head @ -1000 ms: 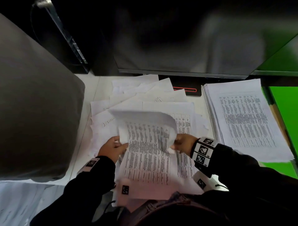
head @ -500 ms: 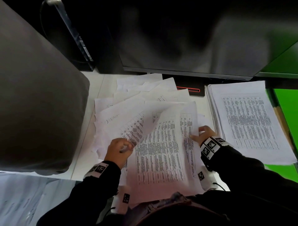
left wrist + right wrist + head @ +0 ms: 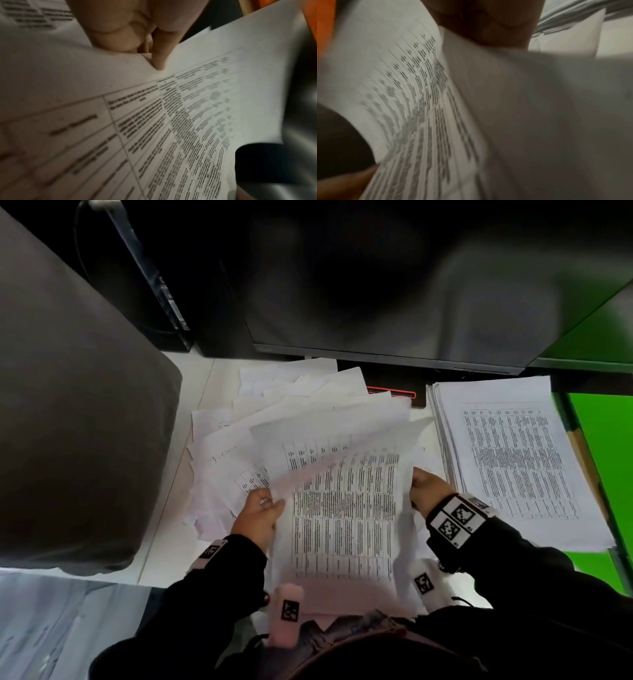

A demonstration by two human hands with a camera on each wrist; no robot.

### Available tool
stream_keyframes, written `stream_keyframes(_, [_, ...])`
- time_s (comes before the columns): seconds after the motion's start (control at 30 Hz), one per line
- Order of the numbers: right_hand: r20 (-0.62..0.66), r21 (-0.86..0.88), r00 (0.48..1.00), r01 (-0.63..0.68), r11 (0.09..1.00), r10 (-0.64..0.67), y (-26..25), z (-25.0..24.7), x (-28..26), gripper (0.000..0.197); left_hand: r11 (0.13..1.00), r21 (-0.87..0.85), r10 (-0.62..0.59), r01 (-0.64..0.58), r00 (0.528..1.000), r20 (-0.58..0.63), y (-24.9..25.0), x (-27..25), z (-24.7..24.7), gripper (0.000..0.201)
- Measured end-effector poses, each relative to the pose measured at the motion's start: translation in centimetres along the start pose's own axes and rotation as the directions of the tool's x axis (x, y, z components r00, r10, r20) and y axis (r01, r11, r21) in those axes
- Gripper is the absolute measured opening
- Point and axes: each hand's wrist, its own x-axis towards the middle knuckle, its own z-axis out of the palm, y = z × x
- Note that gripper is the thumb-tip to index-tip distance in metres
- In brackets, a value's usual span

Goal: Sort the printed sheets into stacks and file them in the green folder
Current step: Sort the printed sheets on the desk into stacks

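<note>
A printed sheet point(image 3: 346, 515) covered in table text is held up between both hands over a loose spread of sheets point(image 3: 274, 419) on the white desk. My left hand point(image 3: 263, 506) pinches its left edge; in the left wrist view the fingers point(image 3: 137, 33) curl onto the sheet point(image 3: 188, 121). My right hand point(image 3: 426, 486) grips the right edge, and the right wrist view shows the blurred sheet point(image 3: 423, 108). A neat stack of sheets point(image 3: 513, 460) lies at the right, on the green folder point(image 3: 606, 460).
A dark monitor point(image 3: 394, 285) stands behind the papers, its base point(image 3: 394, 386) on the desk. A large grey rounded object point(image 3: 68, 422) fills the left side. The white desk edge point(image 3: 150, 542) runs along the lower left.
The curled sheet has been flattened and lifted. My right hand has shifted right to its right edge, and my left hand keeps hold at the left edge.
</note>
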Motion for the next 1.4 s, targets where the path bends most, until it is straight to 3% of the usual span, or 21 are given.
stream_keyframes(0.07, [-0.069, 0.112, 0.994, -0.073, 0.991, 0.081, -0.3, 0.2, 0.4, 0.023, 0.994, -0.112, -0.001, -0.007, 0.998, -0.066, 0.1, -0.5, 0.7, 0.026])
stream_keyframes(0.17, [-0.097, 0.239, 0.986, -0.109, 0.965, 0.136, -0.8, 0.5, 0.1, 0.054, 0.991, -0.130, -0.008, -0.009, 0.992, -0.128, -0.1, -0.8, 1.0, 0.033])
stream_keyframes(0.23, [0.005, 0.162, 0.997, -0.075, 0.984, 0.075, -1.1, 0.8, 0.2, 0.048, 0.996, -0.090, -0.036, 0.028, 0.996, -0.080, -0.3, -0.6, 0.5, 0.038])
stream_keyframes(0.3, [0.057, -0.089, 0.998, -0.036, 0.995, 0.041, -1.0, 1.0, 0.5, 0.039, 0.999, 0.031, -0.011, 0.013, 0.998, -0.063, -0.7, -0.4, -0.2, 0.039])
stream_keyframes(0.37, [0.011, -0.245, 0.997, -0.070, 0.967, 0.075, -1.0, 1.1, 0.9, 0.037, 0.986, 0.165, 0.030, 0.010, 0.970, -0.241, -0.9, 0.0, -1.3, 0.039])
stream_keyframes(0.43, [-0.010, -0.280, 0.995, -0.094, 0.955, 0.095, -1.0, 1.0, 1.3, 0.037, 0.989, 0.136, 0.003, 0.056, 0.918, -0.396, -1.2, 0.3, -2.6, 0.037])
stream_keyframes(0.47, [-0.002, -0.297, 0.995, -0.098, 0.950, 0.102, -1.1, 0.8, 1.2, 0.038, 0.995, 0.073, -0.030, 0.064, 0.916, -0.401, -1.3, 0.5, -3.1, 0.034])
stream_keyframes(0.57, [0.017, -0.322, 0.996, -0.082, 0.943, 0.093, -0.8, 1.1, 1.4, 0.040, 0.982, -0.137, -0.161, 0.128, 0.951, -0.263, -1.9, 0.8, -3.6, 0.037])
stream_keyframes(0.63, [0.036, -0.340, 0.996, -0.061, 0.939, 0.078, -0.9, 1.4, 1.2, 0.041, 0.978, -0.143, -0.189, 0.155, 0.947, -0.261, -2.1, 1.1, -3.3, 0.032])
stream_keyframes(0.77, [0.070, -0.372, 0.994, -0.050, 0.927, 0.082, -0.7, 1.6, 1.5, 0.041, 0.989, 0.013, -0.121, 0.147, 0.859, -0.498, -1.9, 1.3, -2.7, 0.035])
stream_keyframes(0.83, [0.043, -0.331, 0.994, -0.076, 0.941, 0.096, -0.5, 1.5, 1.6, 0.040, 0.986, -0.014, -0.152, 0.166, 0.859, -0.489, -1.8, 1.2, -2.6, 0.059])
stream_keyframes(0.87, [0.021, -0.285, 0.994, -0.095, 0.954, 0.106, -0.4, 1.4, 1.5, 0.040, 0.985, 0.000, -0.150, 0.171, 0.864, -0.481, -1.7, 1.1, -2.5, 0.062])
stream_keyframes(0.97, [-0.014, -0.207, 0.996, -0.088, 0.974, 0.087, -0.7, 1.3, 1.3, 0.037, 0.981, 0.044, -0.141, 0.189, 0.851, -0.505, -1.7, 1.3, -2.5, 0.060])
stream_keyframes(1.07, [0.071, -0.278, 0.996, -0.032, 0.960, 0.053, -1.1, 1.3, 1.3, 0.034, 0.973, 0.031, -0.190, 0.227, 0.875, -0.445, -1.8, 1.4, -2.3, 0.053])
stream_keyframes(1.17, [0.122, -0.360, 0.991, -0.015, 0.933, 0.063, -0.9, 1.7, 1.3, 0.032, 0.935, 0.216, -0.178, 0.280, 0.901, -0.396, -1.7, 1.0, -2.4, 0.061])
stream_keyframes(1.33, [-0.040, -0.289, 0.993, -0.114, 0.951, 0.107, -0.5, 1.3, 1.6, 0.033, 0.846, 0.436, -0.044, 0.307, 0.855, -0.517, -0.8, 1.1, -4.1, 0.049])
stream_keyframes(1.4, [-0.056, -0.299, 0.991, -0.133, 0.945, 0.121, -0.3, 0.8, 1.7, 0.034, 0.853, 0.447, -0.011, 0.268, 0.867, -0.499, -0.6, 1.2, -4.6, 0.043])
